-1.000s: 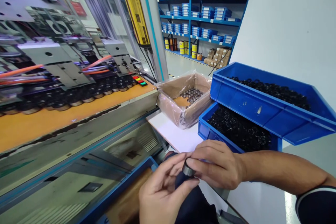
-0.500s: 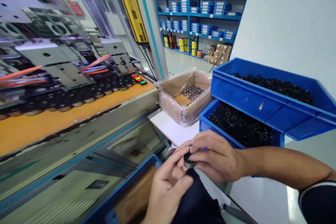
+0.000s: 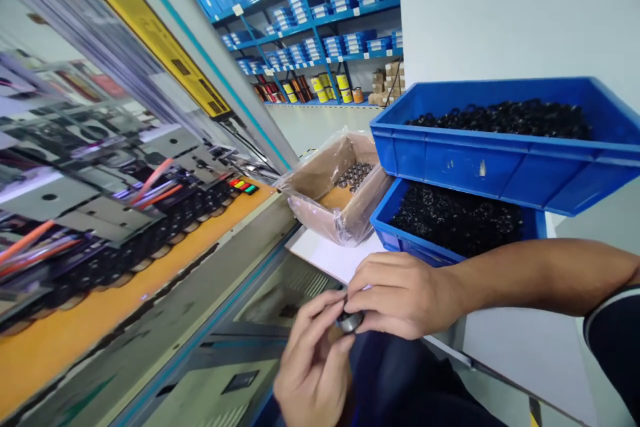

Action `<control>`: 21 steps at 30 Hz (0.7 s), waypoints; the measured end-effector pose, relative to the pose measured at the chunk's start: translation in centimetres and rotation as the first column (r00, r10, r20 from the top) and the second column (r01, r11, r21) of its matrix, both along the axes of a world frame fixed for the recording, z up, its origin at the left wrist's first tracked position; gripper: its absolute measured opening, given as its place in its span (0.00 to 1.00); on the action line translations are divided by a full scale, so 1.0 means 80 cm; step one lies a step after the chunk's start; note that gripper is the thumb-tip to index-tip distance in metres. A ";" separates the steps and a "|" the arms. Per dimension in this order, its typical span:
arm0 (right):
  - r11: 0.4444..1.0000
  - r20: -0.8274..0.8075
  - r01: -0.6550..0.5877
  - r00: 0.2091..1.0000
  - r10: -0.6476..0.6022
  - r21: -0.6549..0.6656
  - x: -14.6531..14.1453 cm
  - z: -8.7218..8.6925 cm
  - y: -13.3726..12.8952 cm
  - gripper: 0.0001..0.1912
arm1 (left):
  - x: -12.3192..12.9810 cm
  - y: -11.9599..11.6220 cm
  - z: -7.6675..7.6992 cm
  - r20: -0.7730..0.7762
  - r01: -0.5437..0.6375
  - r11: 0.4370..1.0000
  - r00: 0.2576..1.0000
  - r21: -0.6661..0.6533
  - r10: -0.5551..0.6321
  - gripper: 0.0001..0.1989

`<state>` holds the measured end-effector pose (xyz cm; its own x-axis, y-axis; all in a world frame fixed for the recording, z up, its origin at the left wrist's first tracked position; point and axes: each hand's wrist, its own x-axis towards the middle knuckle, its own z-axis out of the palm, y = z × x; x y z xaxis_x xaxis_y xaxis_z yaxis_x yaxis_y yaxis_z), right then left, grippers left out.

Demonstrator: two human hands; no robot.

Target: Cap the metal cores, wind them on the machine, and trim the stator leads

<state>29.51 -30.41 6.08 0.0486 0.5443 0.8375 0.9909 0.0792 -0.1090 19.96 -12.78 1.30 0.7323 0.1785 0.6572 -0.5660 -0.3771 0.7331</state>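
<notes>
Between my two hands is a small round part [image 3: 350, 322], with a grey metal ring outside and black inside. My left hand [image 3: 315, 353] pinches it from the left, thumb below and fingertips above. From the right, my right hand [image 3: 400, 293] closes its fingers on the same part and hides much of it. Just beyond my right hand stands a lower blue bin [image 3: 383, 230] full of small black ring-shaped pieces [image 3: 450, 217]. Past my hands, a plastic-lined cardboard box [image 3: 320, 213] holds metal rings [image 3: 354, 177].
An upper blue bin [image 3: 510, 170] of black pieces rests tilted on the lower one. To the left runs a machine with an orange deck [image 3: 165, 257] and coloured buttons [image 3: 243, 186]. Blue shelving [image 3: 313, 27] stands behind, beside a white panel [image 3: 500, 20].
The view has turned to the right and tilted. My left thumb has closed up onto the round part, and my right fingers cover more of it. Both hands keep hold of it.
</notes>
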 end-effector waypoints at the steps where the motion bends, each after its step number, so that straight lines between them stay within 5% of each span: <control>1: 1.000 0.005 0.000 1.000 0.000 0.000 0.000 0.000 -0.001 0.10 | 0.001 0.003 0.002 0.066 -0.008 0.995 0.998 0.097 0.002 0.16; 7: 0.997 -0.078 0.013 0.997 -0.019 -0.078 -0.009 0.008 -0.007 0.10 | -0.002 -0.002 0.009 0.132 -0.026 0.972 0.991 0.234 -0.005 0.13; 10: 0.969 -0.093 0.121 0.985 -0.144 -0.218 -0.007 0.009 -0.012 0.14 | 0.016 0.027 0.021 0.105 -0.196 0.910 0.980 0.364 0.170 0.07; 12: 0.936 -0.049 0.201 0.973 -0.224 -0.289 -0.003 0.008 -0.015 0.17 | 0.035 0.079 0.037 0.064 -0.428 0.758 0.886 0.493 0.459 0.09; 13: 0.922 -0.025 0.228 0.968 -0.248 -0.313 -0.001 0.007 -0.016 0.17 | 0.043 0.113 0.047 0.006 -0.527 0.619 0.764 0.582 0.645 0.12; 15: 0.907 0.012 0.247 0.966 -0.259 -0.342 0.001 0.004 -0.018 0.16 | 0.054 0.188 0.067 -0.051 -0.588 0.503 0.617 0.633 0.785 0.14; 18: 0.900 0.065 0.256 0.966 -0.250 -0.353 0.002 -0.002 -0.017 0.15 | 0.062 0.288 0.088 -0.150 -0.585 0.409 0.439 0.701 0.886 0.11; 21: 0.886 0.126 0.279 0.960 -0.250 -0.370 0.004 -0.009 -0.016 0.15 | 0.067 0.348 0.092 -0.230 -0.571 0.379 0.317 0.728 0.920 0.10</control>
